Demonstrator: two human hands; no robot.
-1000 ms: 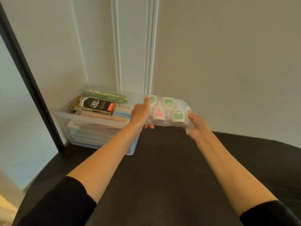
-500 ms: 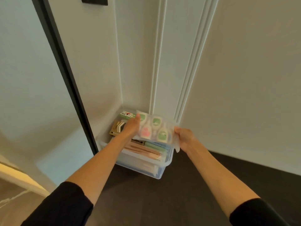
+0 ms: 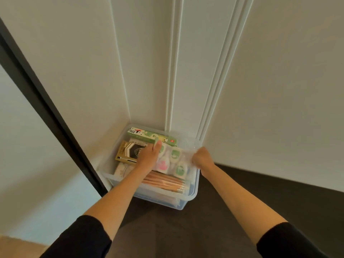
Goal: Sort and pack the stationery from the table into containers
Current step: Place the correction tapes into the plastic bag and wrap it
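Where the dark tabletop meets the wall, a clear plastic bin holds wooden pencils. Over them the soft, crinkly packet lies crosswise, left hand gripping one end, right hand pinching the other, a green cardboard box beyond. It likely need only go straight down.

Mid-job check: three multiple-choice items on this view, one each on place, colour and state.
1. Where in the bin is the green box? A front; B back; C outside it.
2. The packet has one non-green label. Its colour? A pink; B blue; C black.
3. The right hand is: A flat and open; B gripping the packet's edge; C off the packet.
Answers: B, the box lies along the bin's far side; A, it shows pink among green ones; B, its fingers curl on the plastic.
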